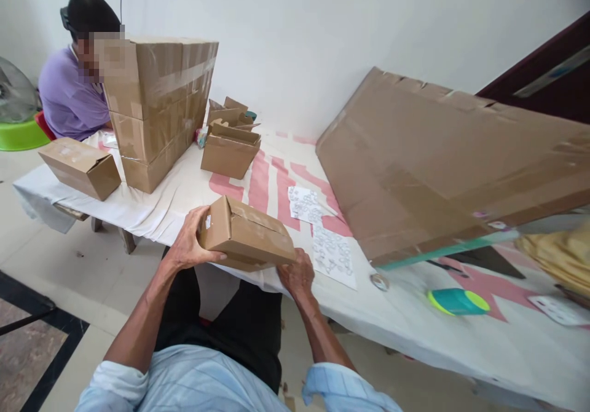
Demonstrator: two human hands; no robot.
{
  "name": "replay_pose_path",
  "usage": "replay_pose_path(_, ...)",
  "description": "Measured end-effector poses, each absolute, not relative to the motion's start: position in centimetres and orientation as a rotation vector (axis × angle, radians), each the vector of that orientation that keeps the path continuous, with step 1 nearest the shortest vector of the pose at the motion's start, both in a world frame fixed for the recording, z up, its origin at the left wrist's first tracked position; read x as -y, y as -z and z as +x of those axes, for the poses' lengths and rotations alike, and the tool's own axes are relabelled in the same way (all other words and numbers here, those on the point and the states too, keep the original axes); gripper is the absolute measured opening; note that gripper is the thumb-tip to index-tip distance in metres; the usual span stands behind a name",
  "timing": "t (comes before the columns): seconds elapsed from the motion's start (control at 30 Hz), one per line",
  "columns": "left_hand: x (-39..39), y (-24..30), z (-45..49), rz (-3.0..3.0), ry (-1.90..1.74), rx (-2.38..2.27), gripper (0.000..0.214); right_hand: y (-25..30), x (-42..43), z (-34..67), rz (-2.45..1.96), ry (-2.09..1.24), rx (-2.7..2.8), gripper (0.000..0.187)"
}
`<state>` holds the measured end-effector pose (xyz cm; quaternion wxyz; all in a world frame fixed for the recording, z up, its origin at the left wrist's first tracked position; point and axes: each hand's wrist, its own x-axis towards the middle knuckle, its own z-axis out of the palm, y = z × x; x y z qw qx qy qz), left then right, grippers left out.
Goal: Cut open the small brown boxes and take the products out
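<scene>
I hold a small closed cardboard box (pixel 246 235) at the near edge of the cloth-covered table (pixel 184 197). My left hand (pixel 190 243) is wrapped round the box's left end, thumb along its lower front. My right hand (pixel 295 274) grips the box's lower right corner from underneath, fingers curled. The box is tilted, its top sealed with clear tape. Two printed paper sheets (pixel 322 233) lie on the table just right of the box.
A tall stack of taped boxes (pixel 159 107) stands at the back left, with a loose box (pixel 80 167) beside it and open boxes (pixel 229 144) behind. A large flattened carton (pixel 442 160) leans at the right. A teal-green tape dispenser (pixel 457 301) lies near the edge. A person in purple (pixel 69 95) sits far left.
</scene>
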<state>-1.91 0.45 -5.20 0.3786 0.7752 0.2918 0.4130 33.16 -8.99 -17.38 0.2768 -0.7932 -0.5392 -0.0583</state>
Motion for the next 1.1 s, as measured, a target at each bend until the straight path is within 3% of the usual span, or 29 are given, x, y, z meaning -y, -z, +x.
replay_pose_path(0.2, 0.2, 5.5, -1.7, 1.953, -1.136, -0.756, 0.11, 17.1, 8.9, 32.9, -2.059, 0.102, 1.412, 0.01)
replay_pose_path(0.4, 0.7, 5.6, -1.5, 1.991, -1.194, -0.786, 0.11, 15.1, 8.5, 32.6, -1.905, 0.095, 1.401, 0.017)
replay_pose_path(0.57, 1.0, 4.7, -1.7, 2.013, -1.252, -0.86, 0.111, 8.0, 7.4, 30.8, -1.681, 0.234, 1.283, 0.031)
replay_pose_path(0.77, 1.9, 3.3, -1.7, 2.13, -1.297, -1.028, 0.116, -2.0, 7.4, 25.4, -1.418, 0.327, 1.565, 0.024)
replay_pose_path(1.1, 3.5, 2.1, -0.8, 2.227, -1.263, -1.022, 0.105, -6.8, 6.8, 17.9, -1.09, 0.59, 2.127, 0.019)
